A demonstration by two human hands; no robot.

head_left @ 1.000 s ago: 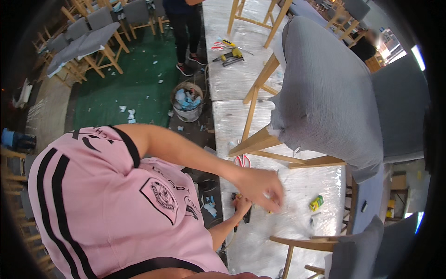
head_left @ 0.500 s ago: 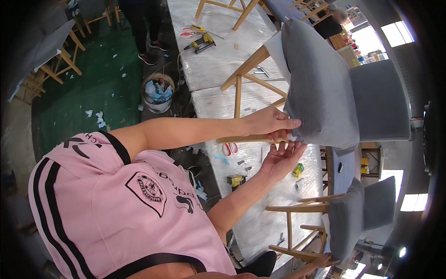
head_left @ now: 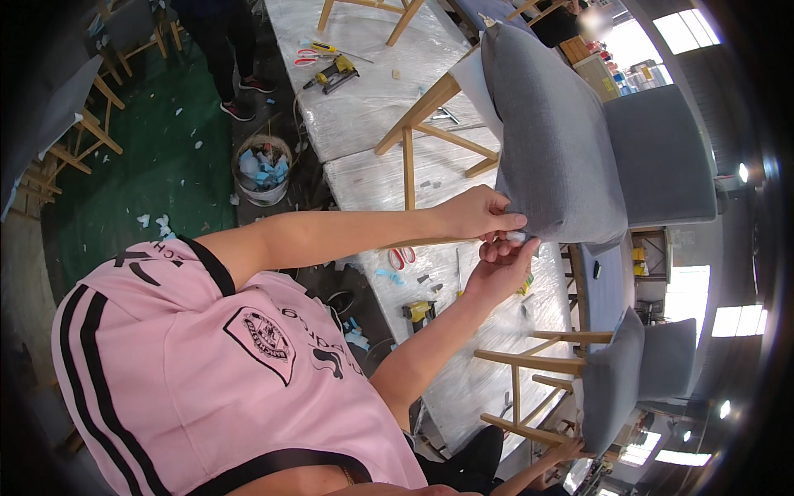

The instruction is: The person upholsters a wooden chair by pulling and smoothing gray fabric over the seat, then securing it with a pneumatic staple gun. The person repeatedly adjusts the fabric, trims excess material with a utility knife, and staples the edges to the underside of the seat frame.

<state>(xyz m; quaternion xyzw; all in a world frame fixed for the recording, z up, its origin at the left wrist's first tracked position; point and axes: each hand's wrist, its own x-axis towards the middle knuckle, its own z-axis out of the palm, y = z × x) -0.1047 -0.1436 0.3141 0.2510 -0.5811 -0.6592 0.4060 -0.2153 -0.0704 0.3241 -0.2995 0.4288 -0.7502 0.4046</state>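
Observation:
A grey upholstered chair (head_left: 554, 132) with wooden legs stands on the plastic-wrapped worktable, its seat cover hanging loose at the near corner. My left hand (head_left: 488, 217) pinches the grey fabric at that corner between thumb and fingers. Just below it in the picture, my right hand (head_left: 503, 269) has its fingers curled, with the thumb and fingertips closed on the same fabric corner. A bit of white padding (head_left: 517, 236) shows between the two hands. The fingertips are partly hidden by the cloth.
Red-handled scissors (head_left: 401, 258) and a yellow staple gun (head_left: 419, 312) lie near my arms. Another staple gun (head_left: 332, 74) rests farther along the table (head_left: 356, 178). A scrap bucket (head_left: 263, 194) stands on the floor. A co-worker's hand (head_left: 569, 449) touches a second grey chair (head_left: 612, 380).
My right hand's fingers have curled in more, and its thumb has come closer to my left hand at the fabric corner. The whole view has shifted slightly.

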